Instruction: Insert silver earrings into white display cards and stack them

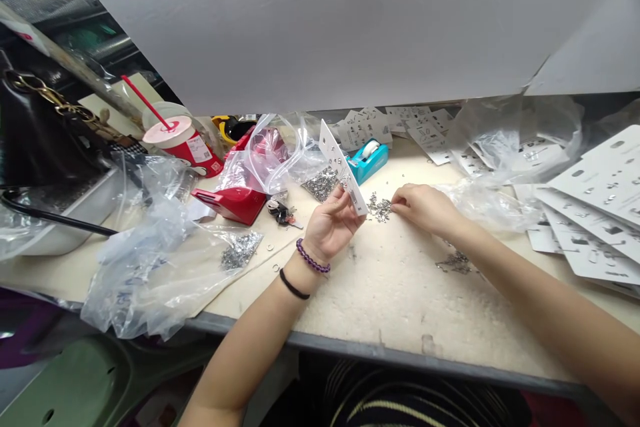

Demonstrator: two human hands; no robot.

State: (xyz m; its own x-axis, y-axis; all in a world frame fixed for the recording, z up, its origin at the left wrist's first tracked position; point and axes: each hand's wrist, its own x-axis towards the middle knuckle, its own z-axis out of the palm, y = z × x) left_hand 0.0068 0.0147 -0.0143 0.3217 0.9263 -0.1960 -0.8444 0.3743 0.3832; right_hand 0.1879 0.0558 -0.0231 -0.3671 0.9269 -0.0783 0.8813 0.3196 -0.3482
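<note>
Pinched a white card [350,177] between thumb and fingers of the left hand [333,223], tilted above the table [390,300], with small shiny pieces on its face. Set the right hand [423,205] at the edge of a pile of small metal pieces [381,210], just right of the card, with fingertips drawn narrow; could not tell whether anything sat between them. Wore a purple bead bracelet [313,258] on the left wrist. Had a blue tape dispenser [369,163] just behind the card and a clear bag of metal bits [320,183] beside it. Saw a red cup [187,147] with a straw farther left, and overlapping white cards [600,207] at far right.
</note>
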